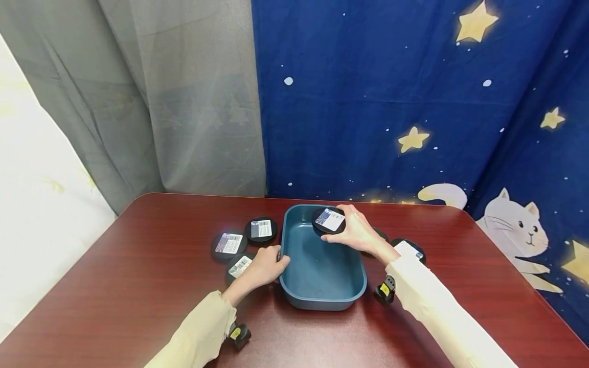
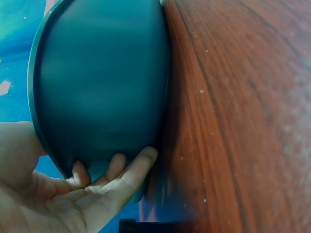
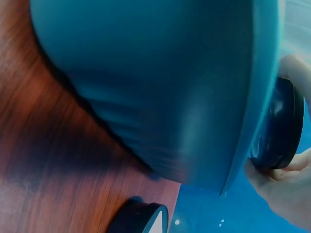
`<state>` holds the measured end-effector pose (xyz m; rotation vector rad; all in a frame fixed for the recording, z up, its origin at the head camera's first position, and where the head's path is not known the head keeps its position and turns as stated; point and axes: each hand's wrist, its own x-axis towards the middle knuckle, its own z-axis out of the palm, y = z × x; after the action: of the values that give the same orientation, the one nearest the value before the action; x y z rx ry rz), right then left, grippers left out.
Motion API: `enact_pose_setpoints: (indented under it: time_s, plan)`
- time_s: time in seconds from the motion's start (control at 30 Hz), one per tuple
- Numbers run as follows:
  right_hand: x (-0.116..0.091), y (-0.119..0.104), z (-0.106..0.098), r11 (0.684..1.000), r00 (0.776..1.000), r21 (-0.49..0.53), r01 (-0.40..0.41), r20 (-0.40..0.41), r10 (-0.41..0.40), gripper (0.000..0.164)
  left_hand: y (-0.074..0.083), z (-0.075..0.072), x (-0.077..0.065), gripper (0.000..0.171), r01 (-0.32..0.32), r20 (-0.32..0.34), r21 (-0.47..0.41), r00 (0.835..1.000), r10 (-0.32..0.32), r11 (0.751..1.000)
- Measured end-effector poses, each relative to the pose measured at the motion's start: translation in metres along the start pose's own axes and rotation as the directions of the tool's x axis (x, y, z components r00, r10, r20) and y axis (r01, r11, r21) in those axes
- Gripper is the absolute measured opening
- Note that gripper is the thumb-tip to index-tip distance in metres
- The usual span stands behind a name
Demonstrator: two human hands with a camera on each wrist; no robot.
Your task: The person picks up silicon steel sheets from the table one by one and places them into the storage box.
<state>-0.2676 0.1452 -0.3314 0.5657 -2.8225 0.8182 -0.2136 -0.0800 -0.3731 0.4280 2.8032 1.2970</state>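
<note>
A blue rectangular plastic bin [image 1: 322, 266] stands on the table, and no object lies on the part of its floor I can see. My left hand [image 1: 267, 263] grips its left wall; in the left wrist view the fingertips [image 2: 116, 165] lie against the outside while the thumb is by the rim. Over the bin's far end, my right hand [image 1: 352, 230] holds a flat round black container [image 1: 329, 220] by its edge, label facing up. From the right wrist view, that same black container [image 3: 279, 126] is beside the rim, between thumb and fingers.
Left of the bin lie three similar black containers: a far one [image 1: 261, 230], a left one [image 1: 228, 245] and one [image 1: 239, 266] partly behind my left hand. Two more, one labelled [image 1: 408, 249] and one mostly hidden [image 1: 381, 234], lie to the right. Curtains hang behind the brown table [image 1: 152, 255].
</note>
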Motion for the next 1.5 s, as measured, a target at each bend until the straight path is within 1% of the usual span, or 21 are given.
enact_pose_setpoints:
  time_s: [0.17,0.33,0.6,0.77,0.9,1.1,1.33,1.5]
  plan:
    - [0.005,0.000,0.003,1.000,0.999,-0.006,0.013,0.034,-0.013,0.079,0.001,0.000,-0.001,0.012,-0.001,0.002,-0.001,1.000,0.001,1.000]
    - [0.011,0.000,0.007,1.000,0.997,-0.030,-0.008,0.072,0.010,0.081,0.001,0.000,-0.001,0.012,-0.007,-0.001,0.012,1.000,0.007,1.000]
    - [0.020,0.000,0.018,0.989,0.989,-0.147,0.003,0.143,0.019,0.085,-0.002,0.002,0.000,0.012,-0.025,-0.029,0.044,0.999,0.026,0.999]
    - [0.023,0.001,0.023,0.981,0.985,-0.192,0.019,0.169,0.014,0.085,-0.003,0.002,0.001,0.012,-0.035,-0.038,0.065,0.999,0.038,0.997]
    - [0.024,0.002,0.025,0.978,0.981,-0.210,0.013,0.194,0.029,0.084,-0.003,0.003,0.001,0.012,-0.033,-0.032,0.054,0.999,0.035,0.998]
    - [0.025,0.000,0.029,0.972,0.967,-0.236,0.007,0.248,0.053,0.082,-0.002,0.003,0.000,0.012,-0.024,-0.024,0.026,0.999,0.025,0.999]
    - [0.025,0.001,0.032,0.965,0.965,-0.262,0.008,0.255,0.061,0.076,-0.002,0.002,0.000,0.012,-0.033,-0.022,0.025,0.999,0.034,0.999]
    - [0.023,0.001,0.034,0.961,0.961,-0.277,0.011,0.268,0.067,0.077,-0.003,0.002,0.000,0.012,-0.031,-0.021,0.025,0.999,0.032,0.999]
